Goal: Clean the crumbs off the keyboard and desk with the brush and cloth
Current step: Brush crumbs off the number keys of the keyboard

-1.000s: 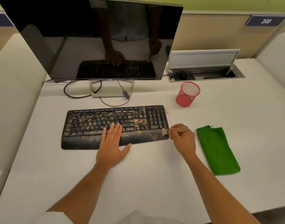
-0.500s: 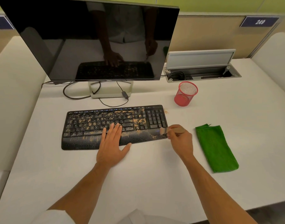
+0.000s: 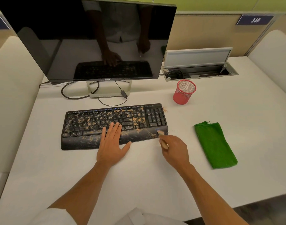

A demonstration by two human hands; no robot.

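Brushing step underway: right hand (image 3: pixel 174 148) pinches brush (image 3: pixel 162 138), bristles on keyboard (image 3: pixel 114 125) palm rest, right corner. Left hand (image 3: pixel 112 143) lies flat, fingers straight, steadying kbd. Crumbs (image 3: pixel 137 119) thick over keys. Cloth (image 3: pixel 215 145) unused on bench (image 3: pixel 220 184), right of kbd. Next: sweep crumbs off, then wipe w/ cloth.

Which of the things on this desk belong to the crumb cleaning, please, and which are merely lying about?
In use: keyboard, brush, green cloth, desk.
Lying about: monitor, red mesh cup, cable box.
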